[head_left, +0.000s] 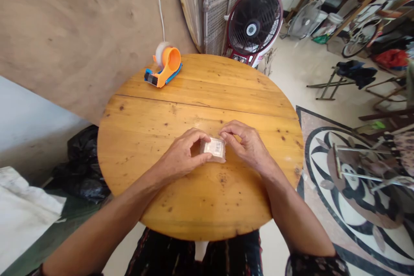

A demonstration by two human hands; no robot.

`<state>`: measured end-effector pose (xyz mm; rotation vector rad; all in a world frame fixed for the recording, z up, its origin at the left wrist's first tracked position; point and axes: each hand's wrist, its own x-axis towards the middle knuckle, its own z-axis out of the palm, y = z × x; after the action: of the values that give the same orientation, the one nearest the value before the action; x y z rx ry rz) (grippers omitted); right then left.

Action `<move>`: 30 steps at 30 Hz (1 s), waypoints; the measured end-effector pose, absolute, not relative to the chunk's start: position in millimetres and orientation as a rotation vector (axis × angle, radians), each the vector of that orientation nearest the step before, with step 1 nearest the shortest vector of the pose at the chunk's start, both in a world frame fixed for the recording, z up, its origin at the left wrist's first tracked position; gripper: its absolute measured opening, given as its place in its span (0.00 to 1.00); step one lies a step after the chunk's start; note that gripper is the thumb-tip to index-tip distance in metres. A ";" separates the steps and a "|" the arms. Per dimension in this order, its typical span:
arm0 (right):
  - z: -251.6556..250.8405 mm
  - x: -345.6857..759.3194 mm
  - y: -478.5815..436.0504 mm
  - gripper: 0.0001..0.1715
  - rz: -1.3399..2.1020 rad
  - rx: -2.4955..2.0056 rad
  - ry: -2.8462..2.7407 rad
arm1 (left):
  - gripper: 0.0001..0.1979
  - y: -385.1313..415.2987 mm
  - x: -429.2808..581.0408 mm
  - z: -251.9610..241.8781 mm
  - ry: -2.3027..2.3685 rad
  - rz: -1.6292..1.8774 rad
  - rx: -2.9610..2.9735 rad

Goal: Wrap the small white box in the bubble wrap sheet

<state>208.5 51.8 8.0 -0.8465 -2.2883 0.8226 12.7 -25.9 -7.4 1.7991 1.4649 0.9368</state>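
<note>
A small white box in clear plastic wrapping (214,148) rests on the round wooden table (200,198), with a printed label facing up. My left hand (184,151) grips its left side between thumb and fingers. Just at the box's upper right corner, my right hand (244,142) is closed in a pinch. Whether a bit of the wrapping is between those fingertips is too small to tell.
An orange and blue tape dispenser (167,67) with a roll of clear tape stands at the table's far left. Behind the table is a dark red fan (254,21). Black plastic bags (80,168) lie on the left; a folding stool (339,77) stands to the right.
</note>
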 end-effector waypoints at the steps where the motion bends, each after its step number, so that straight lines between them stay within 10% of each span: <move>1: 8.5 209.0 51.3 0.08 0.830 -0.838 -2.281 | 0.11 -26.0 12.6 -7.6 1.461 0.941 1.801; 6: 6.9 208.3 48.2 0.19 0.813 -0.814 -2.370 | 0.11 -26.5 12.7 -6.9 1.469 0.935 1.787; 10: 2.5 205.7 49.5 0.05 0.732 -0.866 -2.327 | 0.11 -26.5 13.5 -6.4 1.480 0.932 1.798; 30: -1.5 195.9 46.3 0.08 0.750 -0.898 -2.300 | 0.11 -25.8 15.0 -6.7 1.504 0.904 1.786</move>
<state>195.9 46.3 -1.5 -0.8983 -2.2997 0.7503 15.0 -25.8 -6.7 1.7862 1.5039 0.9042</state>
